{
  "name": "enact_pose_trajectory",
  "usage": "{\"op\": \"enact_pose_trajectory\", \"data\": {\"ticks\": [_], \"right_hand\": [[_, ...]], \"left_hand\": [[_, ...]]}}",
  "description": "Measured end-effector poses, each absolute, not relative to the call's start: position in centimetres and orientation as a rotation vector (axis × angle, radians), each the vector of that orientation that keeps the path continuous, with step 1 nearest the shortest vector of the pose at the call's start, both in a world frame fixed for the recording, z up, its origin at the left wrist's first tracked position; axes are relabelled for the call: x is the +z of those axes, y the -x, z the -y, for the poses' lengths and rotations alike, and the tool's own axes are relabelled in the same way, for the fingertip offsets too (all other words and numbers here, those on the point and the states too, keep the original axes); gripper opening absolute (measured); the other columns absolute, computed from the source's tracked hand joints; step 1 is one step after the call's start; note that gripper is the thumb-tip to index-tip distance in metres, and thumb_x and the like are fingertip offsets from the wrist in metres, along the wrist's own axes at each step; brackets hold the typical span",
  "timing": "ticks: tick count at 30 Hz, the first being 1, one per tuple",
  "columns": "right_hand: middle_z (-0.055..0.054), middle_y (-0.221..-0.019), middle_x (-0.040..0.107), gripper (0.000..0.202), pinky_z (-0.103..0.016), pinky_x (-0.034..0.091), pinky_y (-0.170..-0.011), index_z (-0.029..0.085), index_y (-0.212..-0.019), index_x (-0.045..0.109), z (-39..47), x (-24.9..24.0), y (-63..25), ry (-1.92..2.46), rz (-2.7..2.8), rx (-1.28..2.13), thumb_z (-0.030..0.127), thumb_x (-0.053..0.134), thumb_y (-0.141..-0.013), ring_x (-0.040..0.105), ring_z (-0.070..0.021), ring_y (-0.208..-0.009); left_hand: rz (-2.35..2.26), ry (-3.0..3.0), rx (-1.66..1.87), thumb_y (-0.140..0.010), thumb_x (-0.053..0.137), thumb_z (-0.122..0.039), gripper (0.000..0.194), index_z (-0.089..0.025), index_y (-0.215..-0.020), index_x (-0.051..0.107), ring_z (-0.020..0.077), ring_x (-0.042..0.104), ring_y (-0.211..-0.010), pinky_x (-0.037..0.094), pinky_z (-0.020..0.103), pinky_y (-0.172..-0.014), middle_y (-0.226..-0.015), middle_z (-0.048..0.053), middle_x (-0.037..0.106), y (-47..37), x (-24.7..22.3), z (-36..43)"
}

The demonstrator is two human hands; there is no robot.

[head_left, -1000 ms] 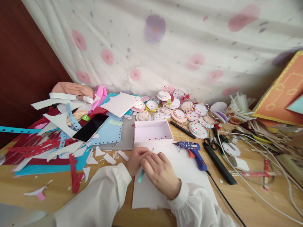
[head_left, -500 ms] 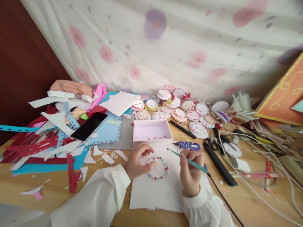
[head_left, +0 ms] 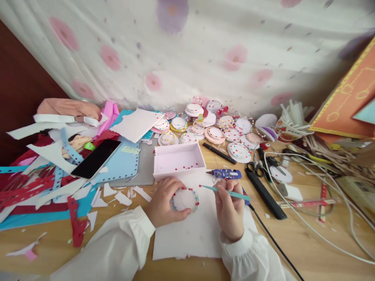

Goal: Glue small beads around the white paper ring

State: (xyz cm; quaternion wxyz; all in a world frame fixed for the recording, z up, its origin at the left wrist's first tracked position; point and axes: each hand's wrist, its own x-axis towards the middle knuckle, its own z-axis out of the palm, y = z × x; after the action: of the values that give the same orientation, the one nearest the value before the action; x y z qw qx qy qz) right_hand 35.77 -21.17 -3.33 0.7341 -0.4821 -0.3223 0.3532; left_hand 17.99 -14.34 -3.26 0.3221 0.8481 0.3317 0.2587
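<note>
My left hand (head_left: 166, 203) curls round the left side of a wire ring (head_left: 197, 203) dotted with small red, blue and white pieces. Its thumb lies along the ring's lower edge and its fingers at the top. In my right hand (head_left: 231, 208) is a pair of teal tweezers (head_left: 211, 188), pointing left. A tiny red piece (head_left: 200, 185) sits at the tweezers' tip, a little right of the ring. Beneath both hands lies a white sheet (head_left: 187, 242). Behind them stands a pale pink open box (head_left: 180, 175) with several small red pieces in it.
A blue glue gun (head_left: 227, 173), a black pen (head_left: 219, 153) and a long black tool (head_left: 268, 199) lie to the right. Decorated paper discs (head_left: 238, 152) crowd the back. A phone (head_left: 96, 159) and paper scraps (head_left: 58, 152) cover the left. White cables (head_left: 310, 230) loop at right.
The left hand has closed in on the ring, thumb and fingers now at its edge. The tweezers have tilted flatter, their tip nearer the ring. The whole view has shifted slightly.
</note>
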Motion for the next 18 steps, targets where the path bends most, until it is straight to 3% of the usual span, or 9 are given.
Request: {"op": "enact_pose_trajectory", "data": {"ticks": [3,9,18], "right_hand": [[0.008,-0.062,0.032,0.026,-0.026,0.029,-0.054,0.025,-0.079,0.031,21.2,-3.2,-35.8,1.046,0.730,0.780,0.024,0.055,-0.088,0.031,-0.0109,-0.054],[0.007,-0.062,0.032,0.025,-0.026,0.027,-0.053,0.025,-0.079,0.032,21.6,-3.8,-35.3,1.004,0.849,0.880,0.026,0.054,-0.091,0.032,-0.0114,-0.055],[0.007,-0.061,0.033,0.024,-0.025,0.029,-0.051,0.025,-0.078,0.031,21.9,-3.3,-34.6,0.978,1.048,0.915,0.027,0.049,-0.093,0.031,-0.0114,-0.053]], "left_hand": [[-0.817,-2.206,0.677,-0.058,0.076,-0.025,0.052,-0.021,-0.106,0.056,0.0276,0.054,-0.100,0.040,0.040,-0.090,-0.104,0.007,0.061,-17.9,-3.1,14.2],[-0.865,-2.198,0.671,-0.058,0.079,-0.050,0.060,-0.018,-0.104,0.056,0.0288,0.054,-0.100,0.040,0.041,-0.089,-0.103,0.009,0.060,-18.0,-3.4,14.2],[-0.847,-2.228,0.687,-0.062,0.078,-0.035,0.044,-0.021,-0.100,0.059,0.0255,0.055,-0.098,0.040,0.038,-0.088,-0.100,0.006,0.061,-18.1,-3.1,14.4]]}}
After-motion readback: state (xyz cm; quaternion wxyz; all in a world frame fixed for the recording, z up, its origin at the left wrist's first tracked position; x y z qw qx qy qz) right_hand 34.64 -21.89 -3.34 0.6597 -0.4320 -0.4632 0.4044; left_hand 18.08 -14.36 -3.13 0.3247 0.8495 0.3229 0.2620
